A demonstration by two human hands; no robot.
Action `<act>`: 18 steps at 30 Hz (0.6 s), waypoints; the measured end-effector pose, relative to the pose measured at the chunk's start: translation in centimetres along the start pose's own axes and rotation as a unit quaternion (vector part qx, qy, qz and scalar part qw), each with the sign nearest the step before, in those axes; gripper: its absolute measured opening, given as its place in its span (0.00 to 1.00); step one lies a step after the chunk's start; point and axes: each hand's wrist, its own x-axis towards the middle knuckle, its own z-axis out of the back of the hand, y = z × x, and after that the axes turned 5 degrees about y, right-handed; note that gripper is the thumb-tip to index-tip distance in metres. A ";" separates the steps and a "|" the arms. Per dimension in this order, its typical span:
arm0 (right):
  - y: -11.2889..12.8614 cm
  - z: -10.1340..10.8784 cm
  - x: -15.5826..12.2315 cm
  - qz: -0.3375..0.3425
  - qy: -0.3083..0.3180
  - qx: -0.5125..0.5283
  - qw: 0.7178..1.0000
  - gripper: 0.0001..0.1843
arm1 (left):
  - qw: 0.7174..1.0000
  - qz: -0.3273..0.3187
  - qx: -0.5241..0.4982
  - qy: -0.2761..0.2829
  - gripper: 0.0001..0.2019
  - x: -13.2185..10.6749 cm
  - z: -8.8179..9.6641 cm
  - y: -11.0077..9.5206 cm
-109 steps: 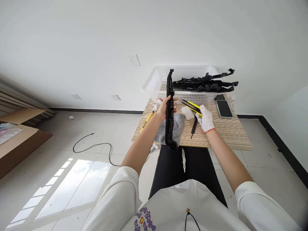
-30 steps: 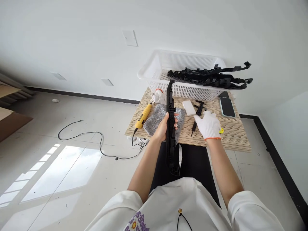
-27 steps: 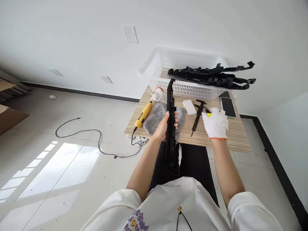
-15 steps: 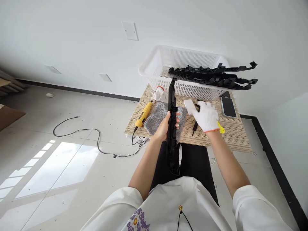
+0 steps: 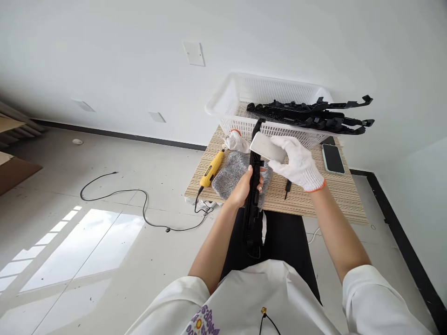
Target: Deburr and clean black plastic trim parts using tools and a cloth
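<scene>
My bare left hand (image 5: 243, 187) is wrapped round a long, narrow black plastic part (image 5: 252, 204), about its middle. The part stands steeply in front of me, its lower end over my lap. In a white knit glove with an orange cuff, my right hand (image 5: 295, 163) grips a white rectangular block (image 5: 267, 148), which looks like a sponge. The block's left end overlaps the upper stretch of the part; whether they touch I cannot tell. Behind the part a folded grey cloth (image 5: 230, 174) lies on the table.
A white plastic basket (image 5: 223, 100) at the back holds several similar black parts (image 5: 307, 114), some jutting over its right rim. On the striped table (image 5: 314, 204) lie a corded yellow tool (image 5: 212, 170), a second glove (image 5: 237, 141), a phone (image 5: 333, 158) and a dark slim tool (image 5: 287, 188).
My right hand has picked the white block up from the table and brought it left to the upper part of the black piece. My left hand keeps its hold.
</scene>
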 end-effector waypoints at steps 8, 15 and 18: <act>0.0 -0.1 2.1 0.053 0.031 0.026 0.998 0.30 | 0.998 -0.003 0.058 0.008 0.27 -0.2 -0.5 0.1; -0.6 1.1 2.3 0.039 0.030 0.035 0.998 0.28 | 0.998 0.004 0.067 0.019 0.25 -0.2 -0.4 0.1; -0.7 1.2 2.3 0.042 0.016 0.048 0.998 0.29 | 0.997 0.005 0.069 0.021 0.26 -0.2 -0.5 0.1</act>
